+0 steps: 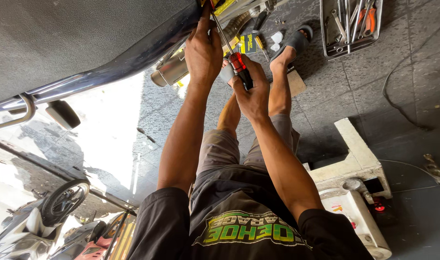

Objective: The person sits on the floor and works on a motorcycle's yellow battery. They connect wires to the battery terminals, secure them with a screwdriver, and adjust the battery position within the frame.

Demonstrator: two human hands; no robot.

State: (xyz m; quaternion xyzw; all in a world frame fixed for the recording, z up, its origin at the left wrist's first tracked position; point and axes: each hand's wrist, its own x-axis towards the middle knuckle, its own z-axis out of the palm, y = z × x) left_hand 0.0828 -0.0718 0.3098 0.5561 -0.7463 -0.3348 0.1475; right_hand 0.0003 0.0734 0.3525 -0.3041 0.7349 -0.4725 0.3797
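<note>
Red-and-black plastic handle of a long steel-shafted screwdriver [240, 69] gripped in right hand [251, 96], fingers fully curled round it. Shaft angled up from handle to dark grey motorcycle seat edge [133, 58], tip hidden behind left hand [203, 50]. Left hand pressed flat-fingered against seat edge just above screwdriver handle; whether anything is pinched under it cannot be told. Small yellow-and-black rectangular card package [248, 43] lying on grey floor tiles just right of screwdriver shaft; two small white scraps [276, 39] further right. Chrome exhaust pipe [169, 72] left of handle. Metal tray of wrenches and orange-handled pliers [351, 24] well right of screwdriver. White wooden stool [357, 159] below right, well apart.
</note>
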